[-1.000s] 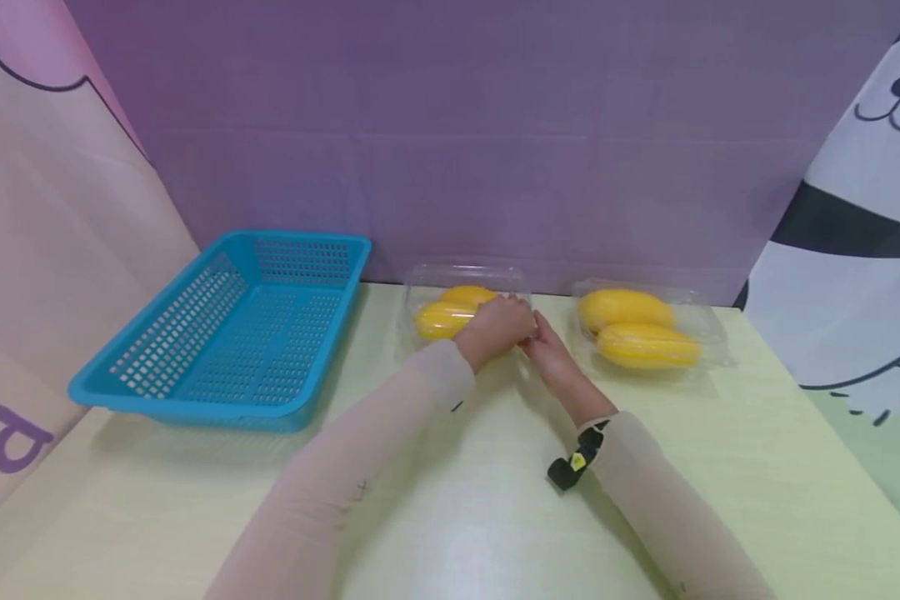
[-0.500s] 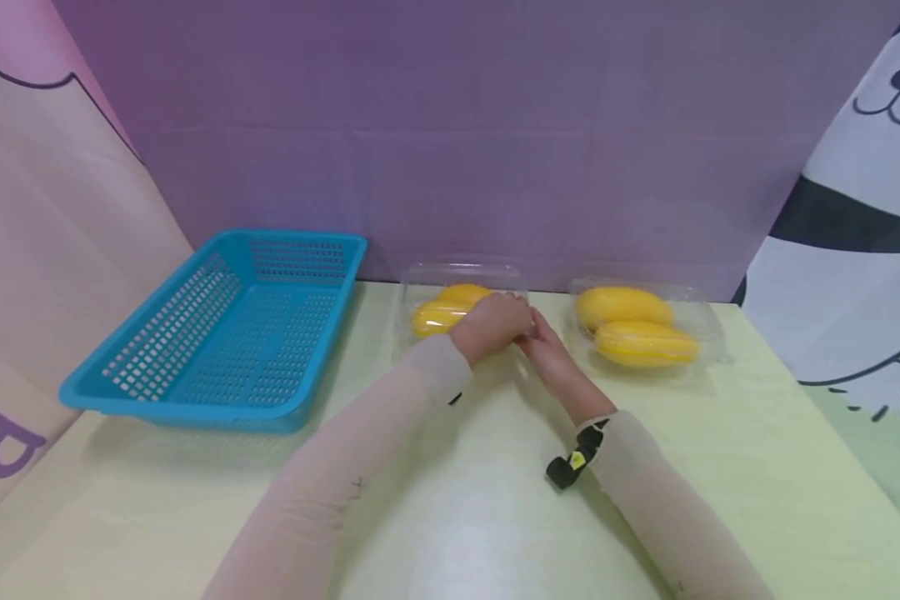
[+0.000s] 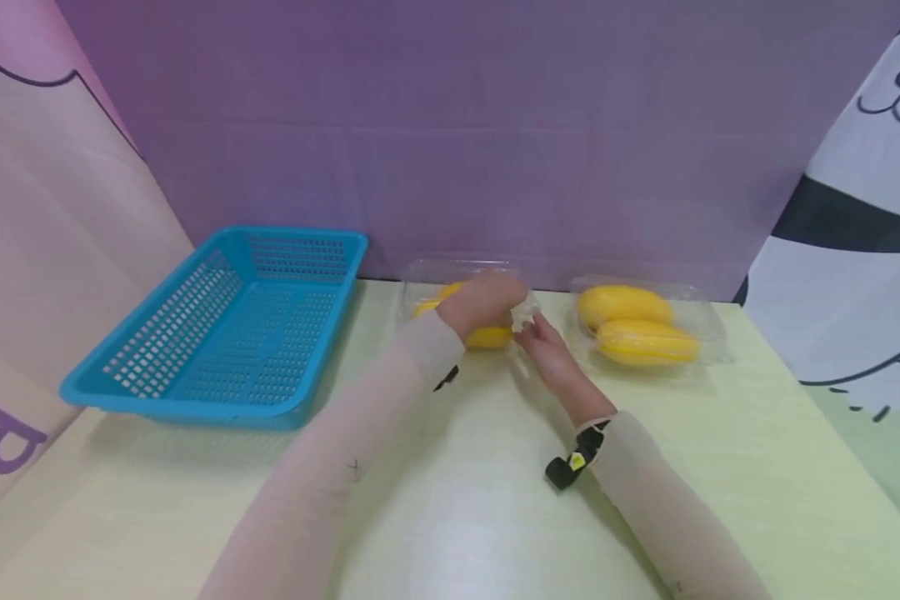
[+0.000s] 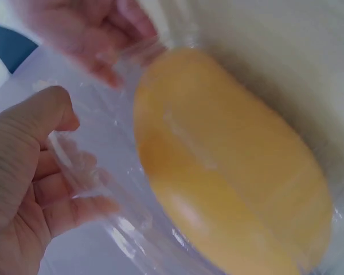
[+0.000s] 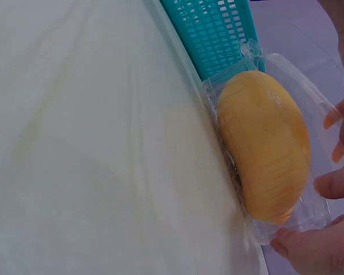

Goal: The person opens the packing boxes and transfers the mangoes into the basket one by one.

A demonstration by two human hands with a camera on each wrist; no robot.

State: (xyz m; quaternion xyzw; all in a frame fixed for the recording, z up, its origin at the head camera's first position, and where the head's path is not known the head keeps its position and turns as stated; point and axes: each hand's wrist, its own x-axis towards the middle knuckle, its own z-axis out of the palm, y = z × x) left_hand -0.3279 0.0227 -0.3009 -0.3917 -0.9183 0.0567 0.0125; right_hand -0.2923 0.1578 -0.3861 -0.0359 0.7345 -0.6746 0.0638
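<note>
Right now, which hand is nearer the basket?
Left. The left hand is at the box next to the basket; the right hand is farther right, by that box's right end.

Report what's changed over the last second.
The left grip moved up and slightly left in the head view, parting from the right grip and baring part of a yellow fruit in the left box. The right grip, right box and basket stayed put.
</note>
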